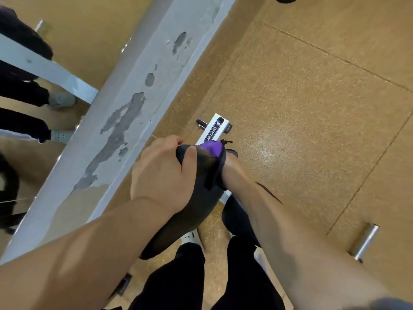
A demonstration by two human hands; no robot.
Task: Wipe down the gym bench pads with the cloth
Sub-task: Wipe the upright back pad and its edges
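Gripping the far end of a black bench pad (pixel 196 198), the left hand (pixel 161 173) wraps fingers and thumb round its edge. At the pad's twelve o'clock tip sits a purple cloth (pixel 212 147), seemingly pressed there by the right hand (pixel 230 168); its fingers are hidden, so I cannot tell its grip. Wiping looks barely started, with the pad's length toward six o'clock probably left.
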